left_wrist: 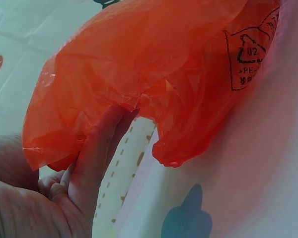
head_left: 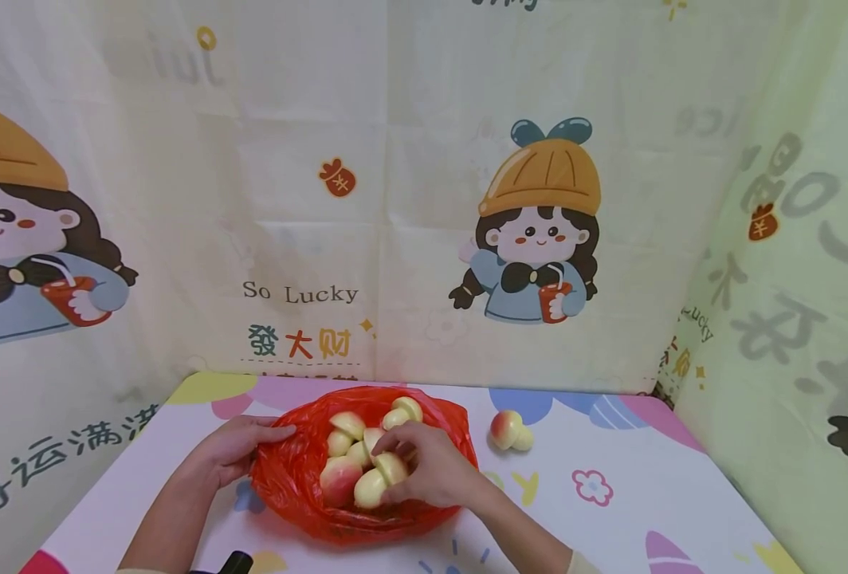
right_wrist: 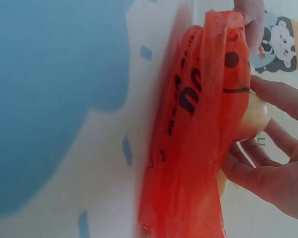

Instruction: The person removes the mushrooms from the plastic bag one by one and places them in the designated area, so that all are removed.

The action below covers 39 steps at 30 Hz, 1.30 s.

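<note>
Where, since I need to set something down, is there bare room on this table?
The widest bare patch of table lies between the lone mushroom-shaped piece, right forearm and right edge. A narrower one lies between left forearm and left edge. The red plastic bag is crowded, with left hand and right hand there.

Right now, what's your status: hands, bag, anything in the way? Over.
Left hand holding red bag by its edge. Right hand gripping mushroom-shaped piece at bag's mouth. Lone piece outside, on table; nothing visibly blocking.
</note>
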Each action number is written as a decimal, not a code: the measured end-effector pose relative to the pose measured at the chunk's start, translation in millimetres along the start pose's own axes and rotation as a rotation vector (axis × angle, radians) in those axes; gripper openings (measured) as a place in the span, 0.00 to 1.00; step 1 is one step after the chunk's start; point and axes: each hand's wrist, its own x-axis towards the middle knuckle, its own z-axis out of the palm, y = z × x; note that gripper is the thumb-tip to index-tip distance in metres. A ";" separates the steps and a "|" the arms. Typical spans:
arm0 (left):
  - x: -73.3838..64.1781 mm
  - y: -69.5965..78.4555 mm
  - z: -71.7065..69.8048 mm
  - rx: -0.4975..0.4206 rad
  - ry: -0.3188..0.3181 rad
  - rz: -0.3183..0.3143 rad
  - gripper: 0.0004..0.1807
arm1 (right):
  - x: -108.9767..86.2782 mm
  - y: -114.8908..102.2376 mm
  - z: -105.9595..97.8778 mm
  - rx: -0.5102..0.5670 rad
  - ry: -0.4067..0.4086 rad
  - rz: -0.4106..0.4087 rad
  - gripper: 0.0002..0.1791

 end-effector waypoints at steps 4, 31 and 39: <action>-1.0 1.5 0.4 0.000 0.001 -0.001 0.28 | -1.2 -1.9 -5.4 0.021 0.015 0.011 0.23; 2.3 -0.9 -3.0 0.003 0.008 -0.008 0.29 | -20.9 2.1 -54.0 0.048 0.111 0.033 0.23; 2.9 -0.3 -2.1 0.010 0.016 -0.016 0.31 | -28.9 8.0 -69.9 0.075 0.148 0.067 0.23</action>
